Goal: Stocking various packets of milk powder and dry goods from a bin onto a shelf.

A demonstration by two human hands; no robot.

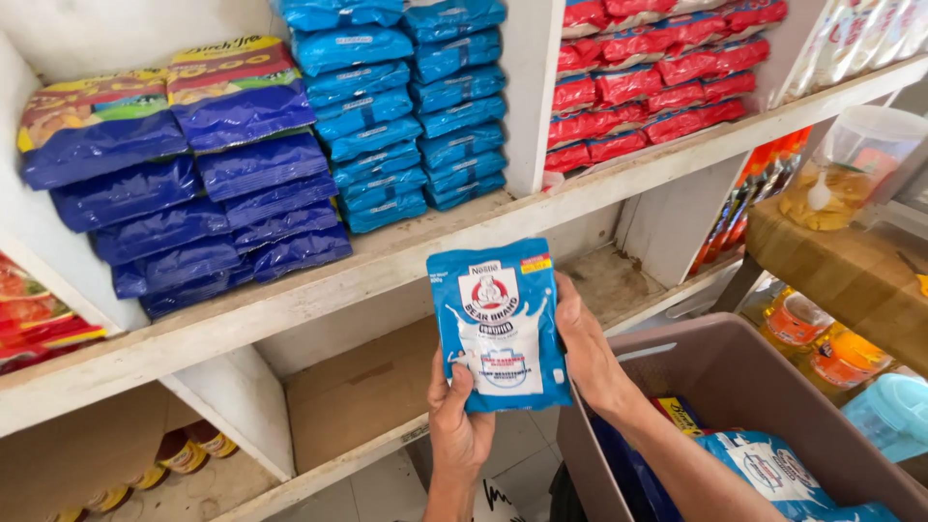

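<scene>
Head view | blue pouch (503, 324) held upright before the wooden shelf (319, 290) | left hand (456, 425) fingers closed on its bottom corner | right hand (587, 353) closed along its side edge | best: keep it flat, face outward, level with blue stacks (406, 106) | brown bin (764, 387) below right.

Red packets (29, 314) cut off at left edge; right-hand fingers (570, 309) behind blue pouch (500, 324).

Stacked blue packets (387, 106), red packets (657, 77)
</scene>
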